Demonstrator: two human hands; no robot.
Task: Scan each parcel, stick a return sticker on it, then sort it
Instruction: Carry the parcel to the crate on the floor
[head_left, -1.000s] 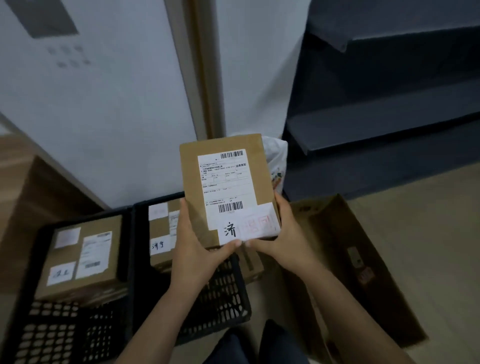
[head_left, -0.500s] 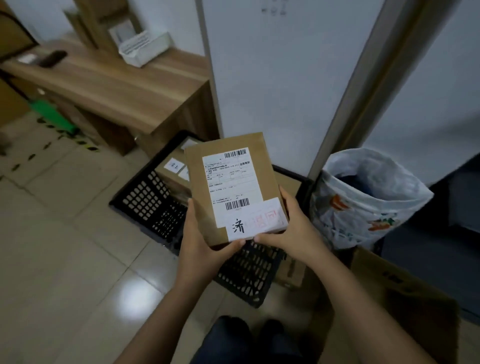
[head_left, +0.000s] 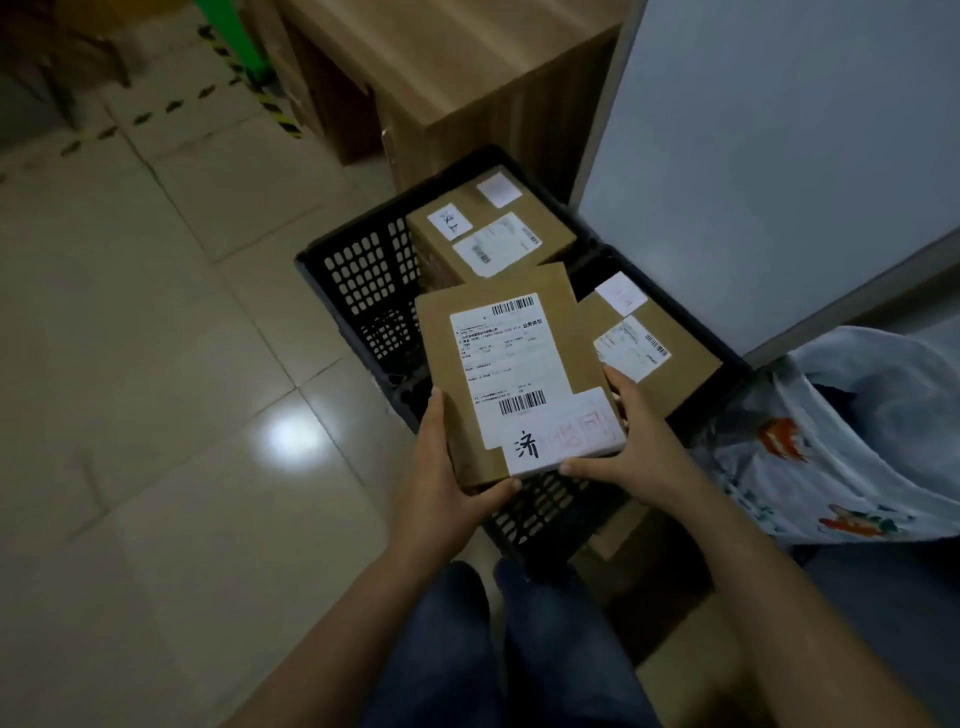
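Head view: there is one camera only, looking down past the person's knees to the floor.
Held parcel (head_left: 519, 374): a flat brown box, label side up, carried in the air above the place where the two black crates meet.
Left hand (head_left: 441, 478): clamped on the parcel's near left corner, with the thumb along the near edge.
Right hand (head_left: 628, 441): clamped on the near right corner, beside the return sticker (head_left: 582, 428).
Long axis: it runs away from the body, and the far end reaches over the crates.
First crate (head_left: 358, 280): it lies ahead and to the left and holds one labelled box (head_left: 488, 228).
Second crate (head_left: 545, 514): it lies under and to the right of the parcel and holds another box (head_left: 654, 348), just beside the right hand.
Nearer hand: the right hand for the second crate, the left hand for the first.
Step, as I judge: the sticker looks already on, so sorting remains. The handwritten mark (head_left: 527, 451) probably decides which crate.
Around: a wooden desk (head_left: 467, 62) behind the crates and a printed bag (head_left: 831, 441) at the right.
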